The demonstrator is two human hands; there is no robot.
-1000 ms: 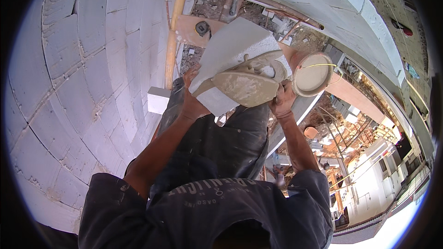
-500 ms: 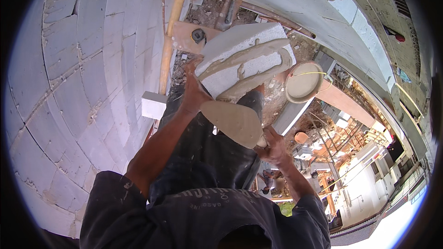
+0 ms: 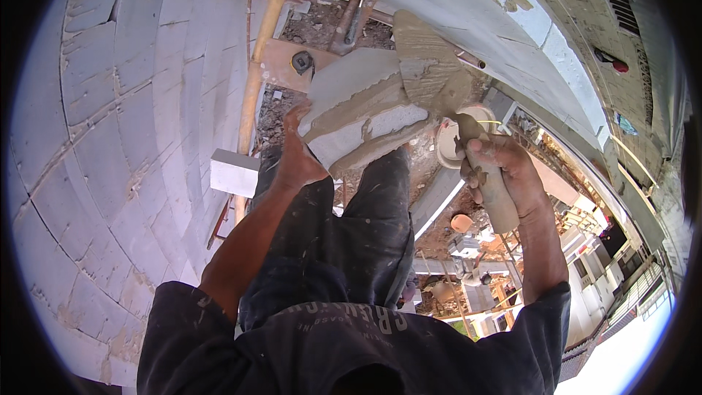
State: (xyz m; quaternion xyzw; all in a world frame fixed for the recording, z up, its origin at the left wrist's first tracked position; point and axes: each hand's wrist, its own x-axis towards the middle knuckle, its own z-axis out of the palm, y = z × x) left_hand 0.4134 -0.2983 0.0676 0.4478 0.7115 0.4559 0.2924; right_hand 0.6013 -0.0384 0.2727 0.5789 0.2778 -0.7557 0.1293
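A pale grey building block (image 3: 344, 77) is held tilted in front of my legs, with wet mortar (image 3: 376, 106) in ridges on the face toward me. My left hand (image 3: 303, 153) grips its left edge, the fingers partly hidden by the block. Closed round the thick, mortar-smeared handle of a trowel (image 3: 428, 62) is my right hand (image 3: 508, 164). The trowel's blade lies over the block's far right end and hides that corner. Beside the block, partly behind the trowel handle, stands a bucket (image 3: 447, 150) with a yellow handle.
At left rises a wall of large grey blocks (image 3: 146, 146). A wooden pole (image 3: 265, 73) stands near it, beside a small white block (image 3: 234, 172). Beyond my left hand, a tape measure (image 3: 302, 63) rests on a board (image 3: 278, 66). Rusty pipes (image 3: 355, 18) cross the rubble ahead.
My right hand has carried the trowel from near my lap up and right, and its blade now covers the block's far right end. The left hand keeps its hold on the block.
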